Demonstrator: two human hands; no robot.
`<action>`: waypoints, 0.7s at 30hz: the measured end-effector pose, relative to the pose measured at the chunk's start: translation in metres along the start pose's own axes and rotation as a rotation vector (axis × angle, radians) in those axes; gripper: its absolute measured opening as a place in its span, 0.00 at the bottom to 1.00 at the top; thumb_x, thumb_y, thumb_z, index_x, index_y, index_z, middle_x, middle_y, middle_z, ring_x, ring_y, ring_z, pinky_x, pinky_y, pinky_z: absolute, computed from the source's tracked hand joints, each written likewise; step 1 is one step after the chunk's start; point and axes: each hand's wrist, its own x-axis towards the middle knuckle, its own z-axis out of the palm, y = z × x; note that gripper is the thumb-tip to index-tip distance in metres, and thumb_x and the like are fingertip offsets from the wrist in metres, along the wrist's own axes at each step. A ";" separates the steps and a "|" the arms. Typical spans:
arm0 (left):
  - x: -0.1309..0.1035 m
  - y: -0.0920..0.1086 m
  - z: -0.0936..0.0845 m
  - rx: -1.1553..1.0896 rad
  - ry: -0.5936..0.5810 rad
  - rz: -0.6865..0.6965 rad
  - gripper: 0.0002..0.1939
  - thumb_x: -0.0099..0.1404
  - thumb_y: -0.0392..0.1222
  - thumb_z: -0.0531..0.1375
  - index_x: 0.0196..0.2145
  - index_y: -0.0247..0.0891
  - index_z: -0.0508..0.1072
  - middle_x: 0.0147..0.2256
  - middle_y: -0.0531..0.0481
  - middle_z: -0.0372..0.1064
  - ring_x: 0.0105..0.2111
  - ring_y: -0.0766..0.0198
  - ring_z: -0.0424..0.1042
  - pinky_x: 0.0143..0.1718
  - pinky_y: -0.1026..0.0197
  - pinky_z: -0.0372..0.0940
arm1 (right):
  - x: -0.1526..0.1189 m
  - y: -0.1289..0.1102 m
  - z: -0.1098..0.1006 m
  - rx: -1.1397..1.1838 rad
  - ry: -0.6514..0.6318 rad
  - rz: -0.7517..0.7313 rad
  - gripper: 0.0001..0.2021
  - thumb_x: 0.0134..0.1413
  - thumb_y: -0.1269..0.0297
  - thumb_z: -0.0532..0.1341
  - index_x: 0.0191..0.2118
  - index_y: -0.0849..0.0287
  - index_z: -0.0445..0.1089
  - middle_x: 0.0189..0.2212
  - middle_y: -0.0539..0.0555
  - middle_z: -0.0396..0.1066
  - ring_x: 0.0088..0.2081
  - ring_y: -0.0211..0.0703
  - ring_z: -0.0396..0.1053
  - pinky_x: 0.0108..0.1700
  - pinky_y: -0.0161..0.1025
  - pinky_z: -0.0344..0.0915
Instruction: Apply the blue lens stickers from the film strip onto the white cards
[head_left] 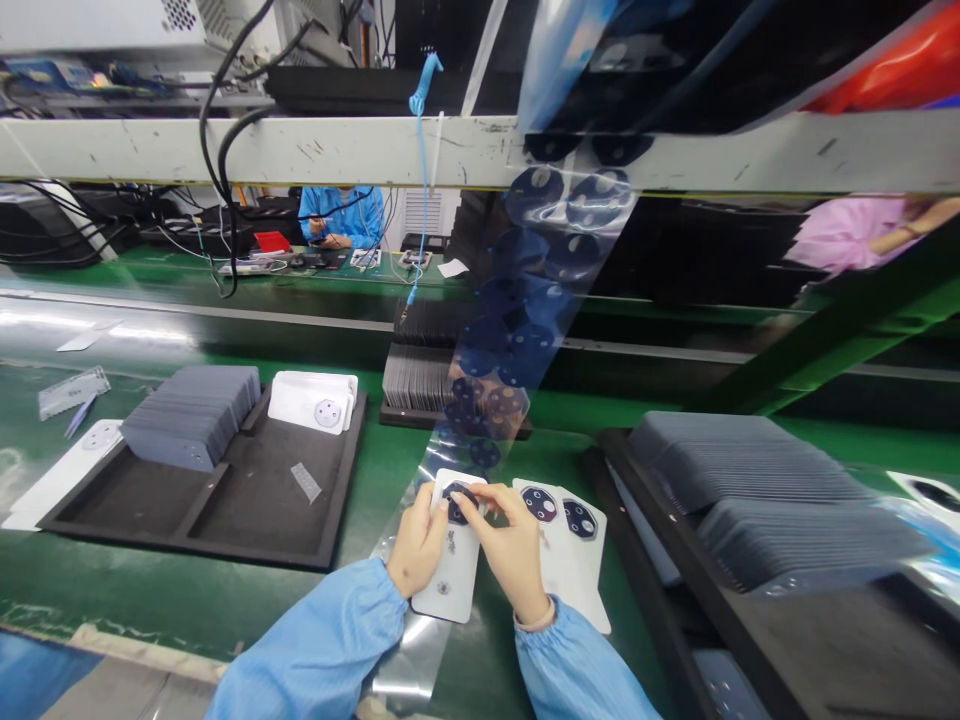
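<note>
A white phone-shaped panel [444,585] lies on the green bench in front of me, with a dark round piece [459,503] at its upper end. My left hand [418,540] rests against the panel's left edge, thumb and fingers closed on it. My right hand [510,540] reaches over from the right, its fingertips pinched together at the dark piece. Under the panel runs a clear strip [405,665] carrying dark round pieces [484,454]. Two more white panels [551,560] with dark round pieces lie just right of my right hand.
A black divided tray [277,500] at left holds stacked grey panels [191,410] and white ones [311,402]. Black trays [847,640] with grey panels [765,490] stand at right. Racked sheets [418,378] stand behind. A shelf beam [337,150] crosses above; a person [341,215] sits beyond.
</note>
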 end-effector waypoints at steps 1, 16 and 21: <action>0.000 0.000 0.000 -0.003 0.007 0.006 0.13 0.71 0.47 0.47 0.46 0.39 0.65 0.36 0.48 0.74 0.34 0.61 0.72 0.36 0.61 0.64 | -0.002 -0.001 0.002 -0.029 0.027 -0.036 0.10 0.56 0.54 0.63 0.34 0.56 0.74 0.30 0.53 0.71 0.34 0.47 0.66 0.38 0.44 0.65; 0.001 -0.002 0.000 -0.103 -0.044 -0.017 0.13 0.65 0.44 0.58 0.46 0.38 0.66 0.39 0.49 0.72 0.38 0.61 0.72 0.40 0.61 0.65 | 0.004 -0.002 0.001 0.280 -0.071 0.260 0.16 0.58 0.48 0.59 0.36 0.57 0.68 0.29 0.51 0.70 0.33 0.45 0.69 0.36 0.39 0.67; 0.004 -0.008 0.000 -0.331 0.054 -0.117 0.18 0.65 0.55 0.57 0.44 0.39 0.66 0.38 0.47 0.72 0.35 0.61 0.73 0.36 0.61 0.66 | 0.006 -0.003 -0.003 0.550 -0.350 0.323 0.20 0.59 0.51 0.59 0.52 0.56 0.62 0.40 0.56 0.73 0.38 0.48 0.73 0.39 0.43 0.71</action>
